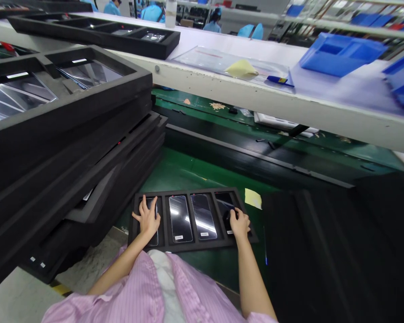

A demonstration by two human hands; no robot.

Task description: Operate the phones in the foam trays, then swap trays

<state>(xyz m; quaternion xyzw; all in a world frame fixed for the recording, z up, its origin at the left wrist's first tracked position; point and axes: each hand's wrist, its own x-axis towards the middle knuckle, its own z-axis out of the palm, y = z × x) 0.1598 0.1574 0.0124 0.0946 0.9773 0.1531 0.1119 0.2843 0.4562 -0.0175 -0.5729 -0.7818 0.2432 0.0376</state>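
A black foam tray (191, 246) with several slots lies on the green mat in front of me, a glossy phone in each slot. My left hand (147, 219) rests flat with fingers spread on the phone (154, 237) in the leftmost slot. My right hand (239, 222) is curled over the phone (224, 204) in the rightmost slot, fingertips on its lower edge. Two middle phones (180, 218) lie untouched between my hands.
A tall stack of black foam trays (70, 148) with phones stands at my left. A yellow note (253, 198) lies right of the tray. Above runs a white shelf (289, 105) with blue bins (336, 54) and a clear sheet. People in blue sit far behind.
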